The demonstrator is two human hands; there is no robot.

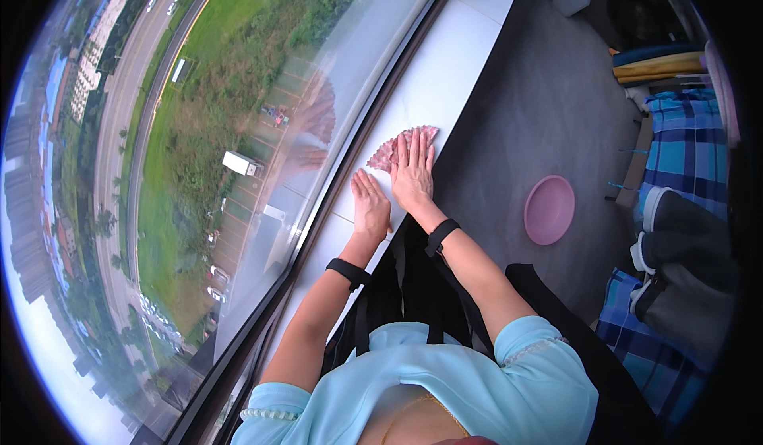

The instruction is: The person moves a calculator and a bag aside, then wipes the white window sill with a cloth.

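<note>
My right hand (412, 174) lies flat on a pink patterned cloth (383, 155) with a scalloped edge, its fingers stretched out over the fabric. The cloth rests on a white tiled windowsill (444, 69) and fans out beyond both sides of the fingers. Just left of and below it, my left hand (371, 206) rests on the same sill with extended fingers and holds nothing. Its fingertips are near the cloth but apart from it. Both wrists wear black bands.
A closed-looking window pane (334, 81) in a dark frame runs along the sill's left side, high above a road and parking area. On the grey floor stands a pink basin (549, 210). Blue plaid fabric (685, 147) and dark clothes (685, 245) lie at right.
</note>
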